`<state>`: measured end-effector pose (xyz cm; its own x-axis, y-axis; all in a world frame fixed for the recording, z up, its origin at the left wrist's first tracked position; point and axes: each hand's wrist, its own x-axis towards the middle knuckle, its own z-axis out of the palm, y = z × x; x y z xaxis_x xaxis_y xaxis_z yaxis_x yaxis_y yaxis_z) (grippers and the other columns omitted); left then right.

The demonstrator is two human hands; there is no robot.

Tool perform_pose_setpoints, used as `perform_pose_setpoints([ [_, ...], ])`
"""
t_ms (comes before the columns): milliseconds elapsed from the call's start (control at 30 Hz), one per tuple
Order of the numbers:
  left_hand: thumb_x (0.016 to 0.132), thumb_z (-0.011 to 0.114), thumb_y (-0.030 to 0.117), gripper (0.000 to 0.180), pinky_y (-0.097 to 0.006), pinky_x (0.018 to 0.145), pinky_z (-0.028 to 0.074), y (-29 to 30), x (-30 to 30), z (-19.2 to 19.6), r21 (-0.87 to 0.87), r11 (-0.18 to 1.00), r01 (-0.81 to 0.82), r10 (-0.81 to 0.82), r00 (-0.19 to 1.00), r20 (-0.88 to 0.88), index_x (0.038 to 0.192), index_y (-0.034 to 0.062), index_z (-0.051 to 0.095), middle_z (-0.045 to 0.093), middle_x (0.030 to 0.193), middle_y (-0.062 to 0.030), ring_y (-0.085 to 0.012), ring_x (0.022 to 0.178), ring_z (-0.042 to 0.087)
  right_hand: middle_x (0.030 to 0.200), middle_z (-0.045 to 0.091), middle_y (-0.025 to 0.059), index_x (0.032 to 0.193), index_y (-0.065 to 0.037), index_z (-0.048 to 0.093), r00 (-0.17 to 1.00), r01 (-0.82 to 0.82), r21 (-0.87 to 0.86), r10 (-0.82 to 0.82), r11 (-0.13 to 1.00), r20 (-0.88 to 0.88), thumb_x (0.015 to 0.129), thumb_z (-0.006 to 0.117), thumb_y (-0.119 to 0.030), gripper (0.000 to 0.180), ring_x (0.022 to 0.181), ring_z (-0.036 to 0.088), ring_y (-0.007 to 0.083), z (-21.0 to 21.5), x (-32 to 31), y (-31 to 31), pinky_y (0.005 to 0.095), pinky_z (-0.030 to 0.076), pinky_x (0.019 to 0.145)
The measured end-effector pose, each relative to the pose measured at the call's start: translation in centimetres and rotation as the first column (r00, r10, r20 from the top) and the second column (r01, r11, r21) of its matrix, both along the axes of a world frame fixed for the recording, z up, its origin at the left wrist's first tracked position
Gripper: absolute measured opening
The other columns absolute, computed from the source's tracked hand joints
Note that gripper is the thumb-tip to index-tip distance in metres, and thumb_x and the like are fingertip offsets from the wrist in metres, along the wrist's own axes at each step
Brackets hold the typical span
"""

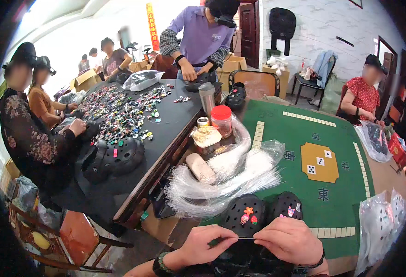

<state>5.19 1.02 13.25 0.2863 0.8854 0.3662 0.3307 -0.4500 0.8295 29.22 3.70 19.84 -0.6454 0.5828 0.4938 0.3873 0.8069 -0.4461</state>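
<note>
My left hand (pixel 207 243) and my right hand (pixel 291 240) are both closed in a pinch at the front edge of the table. Between their fingertips runs a short, thin strand (pixel 245 238), held level. Just beyond it stands a black clog (pixel 233 213) with holes, bearing a star, a pink figure and a strawberry charm. Beside it on the right is a second black clog (pixel 276 203) with charms, partly hidden by my right hand. Dark shapes below my hands are hard to make out. A large bundle of clear plastic strands (pixel 221 196) lies past the clogs.
A green game mat (pixel 336 203) covers the right table. A red-lidded jar (pixel 221 121) and steel tumbler (pixel 207 97) stand beyond the strands. Left, a dark table (pixel 166 120) bears many small colourful charms (pixel 120 108) and black clogs (pixel 115 159). Several people work around the tables.
</note>
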Motion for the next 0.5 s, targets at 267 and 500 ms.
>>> perform_pose_setpoints([
  [267,0.085,0.076,0.006,0.012,-0.028,0.062,0.053,-0.12,0.29,0.27,-0.005,1.0,-0.014,0.014,1.0,0.009,0.096,0.0041,0.074,0.072,0.082,-0.0092,-0.0174,0.069,0.07,0.081,0.066,0.0069,0.096,-0.004,0.071,0.998,-0.056,-0.013,0.056,0.998,0.002,0.078,0.08,-0.008,0.021,0.073,0.066,0.0235,0.19,0.01,0.03,0.0348,0.053,0.064],
  [500,0.085,0.076,0.006,0.011,-0.028,0.062,0.053,-0.07,0.5,-0.61,0.006,1.0,0.006,-0.007,0.999,0.034,0.095,0.0044,0.074,0.072,0.082,-0.0094,-0.0171,0.068,0.07,0.082,0.066,0.0069,0.096,-0.004,0.07,1.0,-0.018,0.036,0.018,0.999,0.001,0.08,0.079,-0.009,0.019,0.073,0.066,0.0229,0.61,0.62,0.1,0.0348,0.052,0.064],
])
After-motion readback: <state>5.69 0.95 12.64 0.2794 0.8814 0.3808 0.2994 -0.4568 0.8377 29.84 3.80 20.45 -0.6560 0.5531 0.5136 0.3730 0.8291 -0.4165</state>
